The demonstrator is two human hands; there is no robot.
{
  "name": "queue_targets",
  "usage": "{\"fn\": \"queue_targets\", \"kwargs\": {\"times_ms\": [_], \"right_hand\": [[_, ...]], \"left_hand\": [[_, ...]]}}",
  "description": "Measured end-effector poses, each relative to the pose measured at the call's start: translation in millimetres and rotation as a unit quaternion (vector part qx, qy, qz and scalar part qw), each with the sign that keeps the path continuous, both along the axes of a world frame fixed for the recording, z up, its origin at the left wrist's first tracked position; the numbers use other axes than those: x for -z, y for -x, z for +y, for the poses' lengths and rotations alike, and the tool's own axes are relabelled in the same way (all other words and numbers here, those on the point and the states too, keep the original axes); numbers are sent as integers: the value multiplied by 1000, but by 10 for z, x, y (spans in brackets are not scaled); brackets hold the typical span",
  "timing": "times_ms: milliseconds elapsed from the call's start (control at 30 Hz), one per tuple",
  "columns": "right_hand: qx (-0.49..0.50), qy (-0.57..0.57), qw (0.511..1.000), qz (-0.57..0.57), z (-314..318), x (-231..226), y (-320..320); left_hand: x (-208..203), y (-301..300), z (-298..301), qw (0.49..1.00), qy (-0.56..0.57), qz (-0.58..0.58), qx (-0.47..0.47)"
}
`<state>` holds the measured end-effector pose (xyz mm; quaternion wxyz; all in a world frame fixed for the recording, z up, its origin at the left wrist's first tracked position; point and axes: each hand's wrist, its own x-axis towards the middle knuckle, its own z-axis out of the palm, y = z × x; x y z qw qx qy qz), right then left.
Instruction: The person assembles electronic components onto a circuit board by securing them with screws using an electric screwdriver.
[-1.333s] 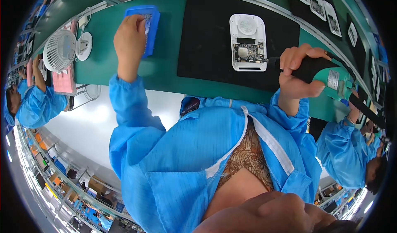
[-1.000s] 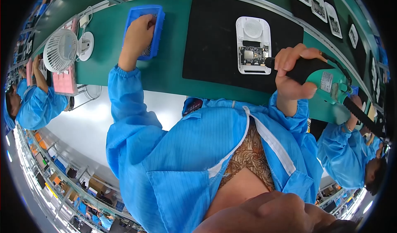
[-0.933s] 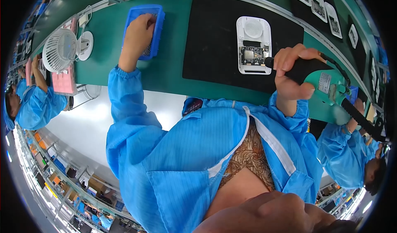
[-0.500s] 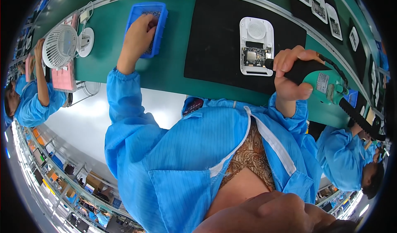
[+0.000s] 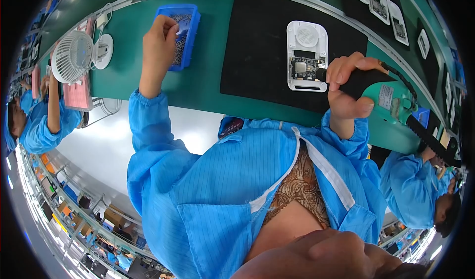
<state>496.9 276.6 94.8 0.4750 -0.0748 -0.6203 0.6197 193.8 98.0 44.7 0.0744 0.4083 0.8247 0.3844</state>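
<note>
My left hand [image 5: 159, 44] is over the left side of a blue bin [image 5: 194, 31], thumb and fingertips pinched together. Whatever they hold, if anything, is too small to make out. Many tiny metal parts that look like screws [image 5: 177, 56] lie in the bin. My right hand [image 5: 346, 78] grips a green and black electric screwdriver [image 5: 383, 98] lying sideways, its black tip pointing left. That tip is at the right edge of a white plastic housing [image 5: 293, 44], beside a circuit board [image 5: 300, 67] in it. Whether the tip touches cannot be told.
The housing lies on a black mat [image 5: 252, 46] on the green bench [image 5: 210, 81]. A white fan [image 5: 74, 56] and pink trays [image 5: 76, 96] stand at the left. More white housings [image 5: 378, 6] rest at the far right. Co-workers in blue sit on both sides.
My left hand has lifted out of the bin and shifted slightly left, uncovering the small parts. The right hand, screwdriver and housing stay almost where they were.
</note>
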Motion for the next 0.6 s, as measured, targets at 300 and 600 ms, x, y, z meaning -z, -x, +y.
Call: {"fn": "queue_targets", "kwargs": {"times_ms": [300,600], "right_hand": [[-64,0,992,110,36,-159,103],[-98,-27,985,136,36,-201,100]], "left_hand": [[-383,-1082,356,976,-79,-135,153],[-61,-1745,720,962,-104,-23,253]]}}
